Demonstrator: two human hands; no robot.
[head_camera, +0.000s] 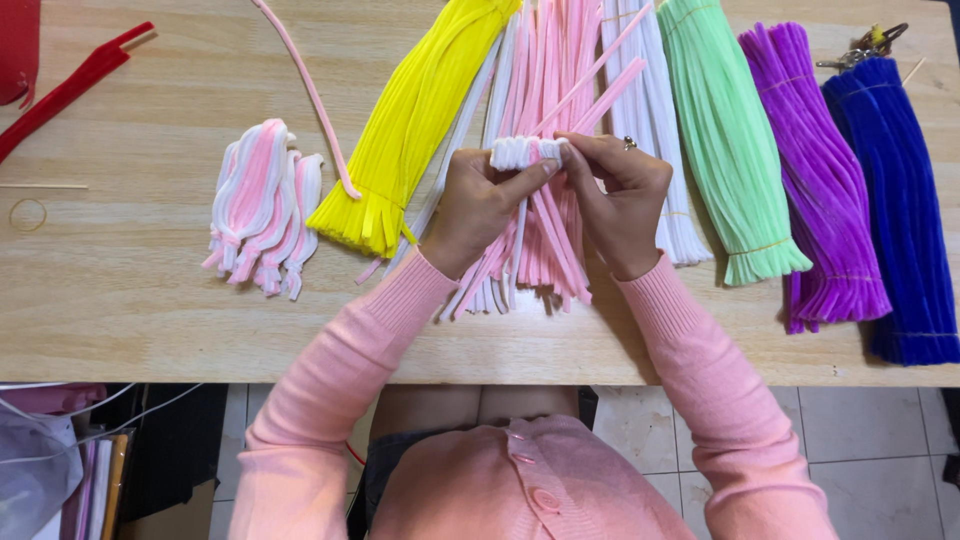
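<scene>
My left hand (478, 205) and my right hand (618, 195) meet above the middle of the wooden table (130, 300). Together they pinch a small folded piece of white and pink pipe cleaner (525, 152), with two pink stems (600, 85) sticking up and to the right from it. Under my hands lies a loose heap of pink and white pipe cleaners (535, 245). A pile of finished pink-and-white folded petals (260, 205) sits to the left.
Bundles of pipe cleaners lie side by side: yellow (410, 120), white (650, 110), mint green (725, 140), purple (815, 170), dark blue (900, 200). A single pink stem (305, 90), a rubber band (28, 214) and a red object (70, 85) lie at left.
</scene>
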